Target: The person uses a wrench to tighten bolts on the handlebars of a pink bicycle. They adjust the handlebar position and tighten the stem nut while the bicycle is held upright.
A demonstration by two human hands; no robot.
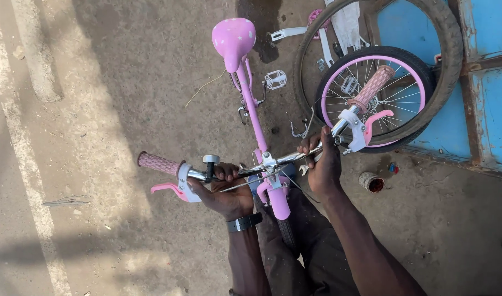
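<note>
1. Left hand [220, 189], w/ wristwatch [244, 223], fingers clenched round pink bike's handlebar [286, 159], left of stem.
2. Right hand [322, 161] grasps bar right of stem.
3. Pink saddle [233, 37] far; spare wheel [374, 93] far right.

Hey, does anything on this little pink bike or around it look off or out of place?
Yes. A pink-rimmed wheel leans off the bike inside a bare large tyre, and loose white parts lie on the ground. The left hand and right hand grip the handlebar.
</note>
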